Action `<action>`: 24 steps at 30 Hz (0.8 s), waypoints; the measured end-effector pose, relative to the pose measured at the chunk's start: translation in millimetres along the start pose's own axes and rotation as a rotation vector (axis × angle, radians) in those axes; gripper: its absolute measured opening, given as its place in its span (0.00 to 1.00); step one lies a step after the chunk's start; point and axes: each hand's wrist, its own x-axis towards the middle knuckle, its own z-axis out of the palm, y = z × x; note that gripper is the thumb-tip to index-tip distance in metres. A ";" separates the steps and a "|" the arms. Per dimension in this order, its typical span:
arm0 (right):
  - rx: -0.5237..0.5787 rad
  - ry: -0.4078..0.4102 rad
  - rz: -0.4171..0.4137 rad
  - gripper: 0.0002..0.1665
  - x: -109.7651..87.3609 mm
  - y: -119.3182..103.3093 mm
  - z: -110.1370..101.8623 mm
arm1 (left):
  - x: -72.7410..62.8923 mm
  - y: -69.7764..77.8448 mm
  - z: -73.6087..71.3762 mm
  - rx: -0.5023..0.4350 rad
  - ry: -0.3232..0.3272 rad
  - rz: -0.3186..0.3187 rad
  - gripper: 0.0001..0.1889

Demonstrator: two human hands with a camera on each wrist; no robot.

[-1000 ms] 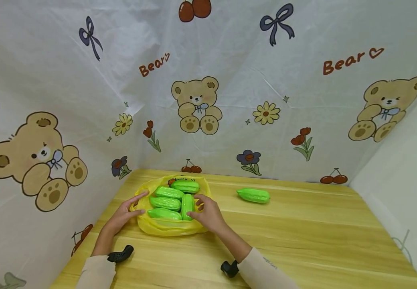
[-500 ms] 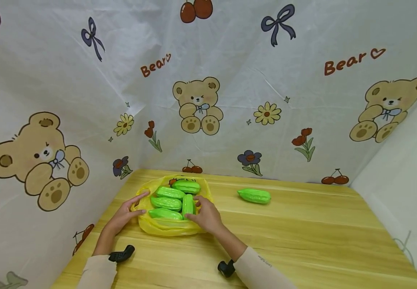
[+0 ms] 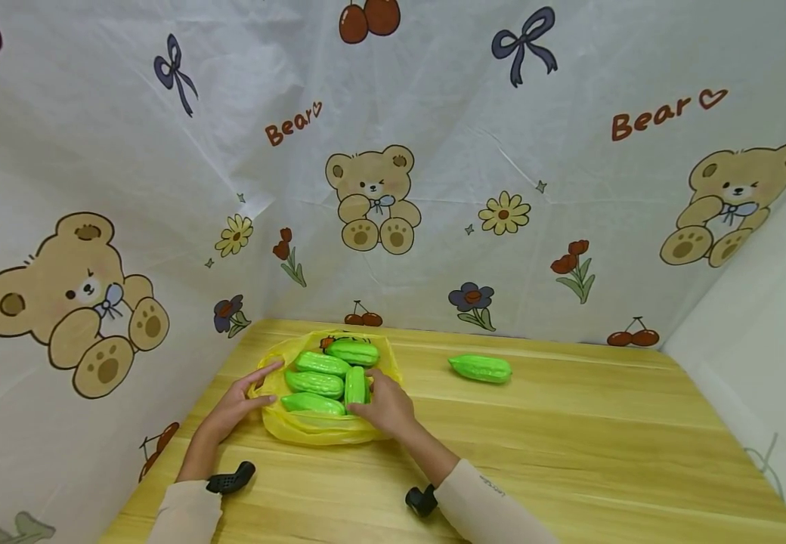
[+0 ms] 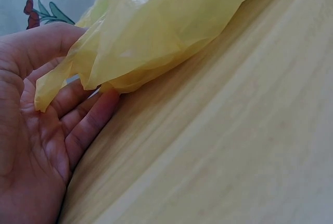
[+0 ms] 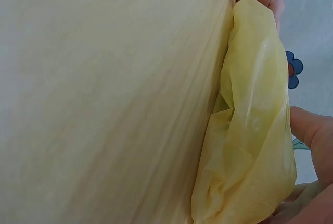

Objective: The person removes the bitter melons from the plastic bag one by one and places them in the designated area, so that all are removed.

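A yellow plastic bag (image 3: 311,432) lies spread wide, with several bright green bitter melons (image 3: 315,384) in it. My left hand (image 3: 233,404) is at its left rim, thumb and fingers spread and fairly straight. In the left wrist view the left fingers (image 4: 106,107) touch the yellow plastic, and a loose flap hangs over the palm. My right hand (image 3: 391,406) holds the rightmost bitter melon (image 3: 355,387), which points away from me, thumb at its near end and fingers along its right side. The right wrist view shows the right thumb (image 5: 307,125) above the bag; the melon is hidden there.
One more bitter melon (image 3: 481,369) lies on the wooden table (image 3: 570,438), right of the bag. A bear-print sheet (image 3: 447,151) rises behind and at the left. Black wrist cameras (image 3: 231,478) sit at both sleeves. A pale cord hangs at the right.
The right hand has shifted slightly left, its fingers lower beside the rightmost bitter melon. The left hand stays at the bag's rim. The view has shifted slightly.
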 end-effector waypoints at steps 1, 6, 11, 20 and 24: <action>-0.008 -0.001 0.000 0.46 0.2 -0.4 0.4 | -0.3 0.2 0.1 0.000 -0.002 -0.002 0.34; -0.046 -0.009 0.009 0.49 0.1 -1.6 3.4 | -1.6 0.0 0.7 -0.010 -0.007 -0.010 0.33; -0.061 -0.007 0.000 0.49 1.3 -1.8 5.4 | -2.1 -0.2 0.9 -0.013 -0.005 -0.011 0.33; -0.077 -0.007 0.018 0.46 1.3 -2.6 4.1 | -1.1 1.3 0.8 -0.002 0.001 -0.022 0.34; -0.068 -0.004 0.027 0.44 1.1 -2.8 2.9 | -0.8 0.5 0.4 0.007 0.003 -0.029 0.34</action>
